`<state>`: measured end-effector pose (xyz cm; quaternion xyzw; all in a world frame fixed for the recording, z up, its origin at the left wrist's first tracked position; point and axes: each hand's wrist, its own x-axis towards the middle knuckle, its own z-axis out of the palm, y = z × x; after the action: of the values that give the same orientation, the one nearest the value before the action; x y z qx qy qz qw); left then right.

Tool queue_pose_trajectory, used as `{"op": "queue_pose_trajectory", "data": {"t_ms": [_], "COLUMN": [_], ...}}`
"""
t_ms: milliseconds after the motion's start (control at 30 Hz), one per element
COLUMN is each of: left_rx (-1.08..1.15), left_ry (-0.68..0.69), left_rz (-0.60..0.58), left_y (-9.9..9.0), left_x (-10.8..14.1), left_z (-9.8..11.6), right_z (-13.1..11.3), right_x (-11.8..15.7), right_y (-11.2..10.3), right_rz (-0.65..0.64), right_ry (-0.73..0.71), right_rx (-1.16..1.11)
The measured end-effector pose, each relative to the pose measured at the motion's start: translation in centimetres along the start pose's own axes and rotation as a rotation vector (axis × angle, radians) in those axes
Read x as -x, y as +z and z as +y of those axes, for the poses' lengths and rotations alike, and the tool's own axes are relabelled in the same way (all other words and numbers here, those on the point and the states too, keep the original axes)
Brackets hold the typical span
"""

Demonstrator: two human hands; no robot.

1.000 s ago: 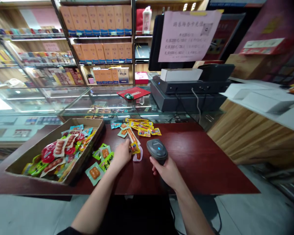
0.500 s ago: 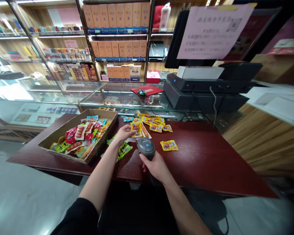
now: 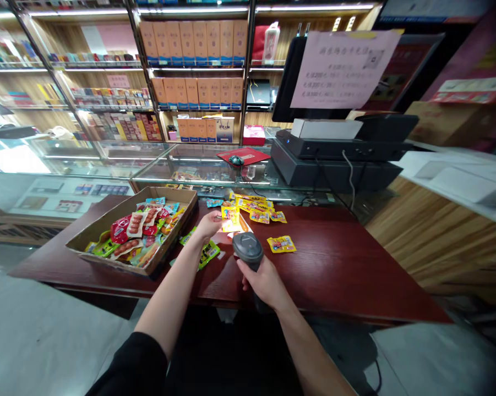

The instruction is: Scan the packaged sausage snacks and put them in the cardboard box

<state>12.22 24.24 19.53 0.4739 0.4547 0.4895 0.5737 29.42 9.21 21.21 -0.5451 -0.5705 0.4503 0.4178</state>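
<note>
Past a filled cardboard tray [image 3: 184, 196] and green packets [image 3: 209, 254] half-hidden by the left forearm [image 3: 175, 294], the left hand [image 3: 208, 225] pinches a yellow packet [image 3: 230, 213] over the table [image 3: 347, 264], the right hand [image 3: 267, 279] wraps around a dark scanner [image 3: 248, 247], and a loose packet [image 3: 281, 244] lies further right.

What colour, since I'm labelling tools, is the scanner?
The scanner is dark grey, shown in the head view.

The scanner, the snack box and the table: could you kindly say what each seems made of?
Scanner: probably hard plastic, dark grey, with a soft sheen on its head.
Box: likely cardboard, matt brown, judging by its thin, plain walls.
Table: wood or wood-look laminate, reddish-brown, semi-gloss; faint grain and reflections show, but I cannot tell which.
</note>
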Motion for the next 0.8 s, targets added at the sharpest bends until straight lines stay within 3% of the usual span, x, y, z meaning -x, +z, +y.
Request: {"op": "queue_pose_trajectory", "data": {"t_ms": [200,367,500,700,800], "left_rx": [-0.005,-0.036,-0.086,-0.256,-0.253], "left_ry": [-0.027,0.032,0.123,0.208,0.212], "left_rz": [0.006,0.079,0.193,0.454,0.516], "left_y": [-0.3,-2.8,-6.6,-14.6,-17.0], "left_x": [1.0,2.3,3.5,5.5,6.1], "left_z": [1.5,4.3,7.3,11.5,12.4], "right_z": [-0.1,-0.6,-0.3,0.3,0.3], "right_x": [0.0,-0.8,-1.9,-3.5,-3.8], "right_y": [-0.1,0.3,0.7,1.3,1.7], "right_rz": [-0.016,-0.037,-0.054,-0.076,-0.071], "right_ry": [-0.013,0.002,0.024,0.013,0.031], "right_rx": [-0.014,0.015,0.003,-0.012,0.002]}}
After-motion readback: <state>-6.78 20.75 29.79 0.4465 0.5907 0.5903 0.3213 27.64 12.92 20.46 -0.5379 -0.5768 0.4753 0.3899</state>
